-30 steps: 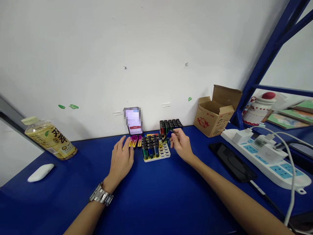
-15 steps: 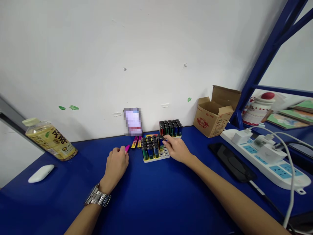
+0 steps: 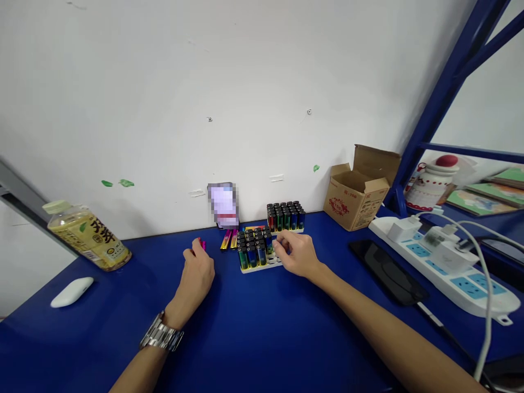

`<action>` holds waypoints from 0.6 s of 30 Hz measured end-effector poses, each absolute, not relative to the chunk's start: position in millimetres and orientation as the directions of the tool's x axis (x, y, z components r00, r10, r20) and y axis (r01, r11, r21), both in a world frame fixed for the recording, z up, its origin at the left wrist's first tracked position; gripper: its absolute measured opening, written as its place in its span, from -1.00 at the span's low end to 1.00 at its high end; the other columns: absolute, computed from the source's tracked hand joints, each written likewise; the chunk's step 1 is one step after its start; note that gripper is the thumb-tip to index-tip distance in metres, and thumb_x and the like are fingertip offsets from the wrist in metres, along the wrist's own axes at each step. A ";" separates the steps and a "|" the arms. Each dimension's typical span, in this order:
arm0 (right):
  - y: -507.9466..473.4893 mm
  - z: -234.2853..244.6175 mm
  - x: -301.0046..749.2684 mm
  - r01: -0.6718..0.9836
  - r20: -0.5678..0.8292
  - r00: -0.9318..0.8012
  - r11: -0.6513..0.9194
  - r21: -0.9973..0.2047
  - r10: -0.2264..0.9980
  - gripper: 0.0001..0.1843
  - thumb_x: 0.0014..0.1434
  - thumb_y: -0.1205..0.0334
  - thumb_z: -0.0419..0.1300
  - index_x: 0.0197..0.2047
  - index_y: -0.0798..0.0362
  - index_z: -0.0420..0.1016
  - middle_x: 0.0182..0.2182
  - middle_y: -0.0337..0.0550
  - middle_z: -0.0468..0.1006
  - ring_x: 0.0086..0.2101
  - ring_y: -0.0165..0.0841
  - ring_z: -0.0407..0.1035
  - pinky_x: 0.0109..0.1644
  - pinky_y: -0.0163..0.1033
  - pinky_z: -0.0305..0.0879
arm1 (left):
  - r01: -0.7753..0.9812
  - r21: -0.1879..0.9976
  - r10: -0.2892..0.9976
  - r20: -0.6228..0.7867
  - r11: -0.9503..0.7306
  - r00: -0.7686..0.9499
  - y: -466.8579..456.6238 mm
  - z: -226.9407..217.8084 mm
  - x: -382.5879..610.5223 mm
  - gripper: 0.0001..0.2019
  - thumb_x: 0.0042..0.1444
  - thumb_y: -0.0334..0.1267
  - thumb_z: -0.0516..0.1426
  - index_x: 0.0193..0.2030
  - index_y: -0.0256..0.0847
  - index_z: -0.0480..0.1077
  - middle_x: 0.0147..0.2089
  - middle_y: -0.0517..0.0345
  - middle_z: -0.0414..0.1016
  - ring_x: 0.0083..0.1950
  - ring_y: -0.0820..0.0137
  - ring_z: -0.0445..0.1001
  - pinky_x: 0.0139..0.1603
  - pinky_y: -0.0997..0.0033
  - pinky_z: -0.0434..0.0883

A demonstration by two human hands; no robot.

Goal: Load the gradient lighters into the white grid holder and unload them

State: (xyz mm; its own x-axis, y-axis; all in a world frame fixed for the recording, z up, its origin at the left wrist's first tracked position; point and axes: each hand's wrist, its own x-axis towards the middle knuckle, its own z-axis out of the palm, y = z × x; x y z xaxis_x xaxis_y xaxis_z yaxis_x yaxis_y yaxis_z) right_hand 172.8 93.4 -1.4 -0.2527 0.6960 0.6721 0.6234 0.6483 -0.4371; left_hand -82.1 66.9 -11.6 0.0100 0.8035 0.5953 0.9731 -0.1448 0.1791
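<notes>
My left hand, a metal watch on its wrist, is closed around a slim magenta stick; the fingers hide most of it. To its right, more magenta-and-gold sticks lie on the table. A white holder with holes carries several upright, dark-topped battery-like cylinders in green and blue. My right hand is over that holder's right side, thumb and fingertips pinched beside the last cylinder. Whatever may be between those fingertips cannot be made out.
Behind stands a second holder of cylinders. A phone leans against the wall. To the right are an open cardboard box, a black phone and a power strip; to the left, a drink bottle and white case.
The dark cylinder at my right fingertips now stands in the holder, and that hand has shifted slightly right. My left hand has drawn slightly left with the magenta stick.
</notes>
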 end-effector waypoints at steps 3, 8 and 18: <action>82.0 5.3 163.7 0.530 0.721 -0.324 0.749 -0.398 0.612 -0.75 0.21 0.21 -0.01 -0.46 0.05 0.37 -0.62 -0.23 0.41 -0.59 -0.44 0.24 -0.45 -0.33 0.11 | 0.941 0.248 0.687 0.726 -0.229 -0.025 62.5 -3.9 -66.3 -0.49 0.19 -0.34 -0.13 0.26 -0.53 0.00 -0.08 -0.28 0.27 -0.12 0.15 0.38 -0.11 -0.02 0.42; 60.3 17.4 144.5 0.328 0.692 -0.431 0.815 -0.479 0.580 -0.75 0.27 0.08 0.01 -0.19 0.06 0.38 -0.47 -0.21 0.42 -0.44 -0.39 0.30 -0.32 -0.30 0.21 | 0.793 0.231 0.523 0.843 -0.564 0.126 38.0 -9.6 -23.2 -0.45 0.24 -0.33 -0.08 0.34 -0.22 -0.16 0.04 -0.12 0.23 0.03 0.26 0.38 0.05 0.15 0.40; 68.3 11.9 146.1 0.190 0.642 -0.023 0.633 -0.750 0.767 -0.75 0.32 0.18 -0.17 -0.19 0.03 0.29 -0.29 -0.10 0.42 -0.31 -0.34 0.32 -0.20 -0.23 0.26 | 0.706 0.510 0.726 0.687 -0.492 0.010 29.1 -3.4 -22.3 -0.61 0.29 -0.25 -0.14 0.24 -0.24 0.00 -0.10 -0.03 0.43 -0.15 0.35 0.47 -0.13 0.28 0.44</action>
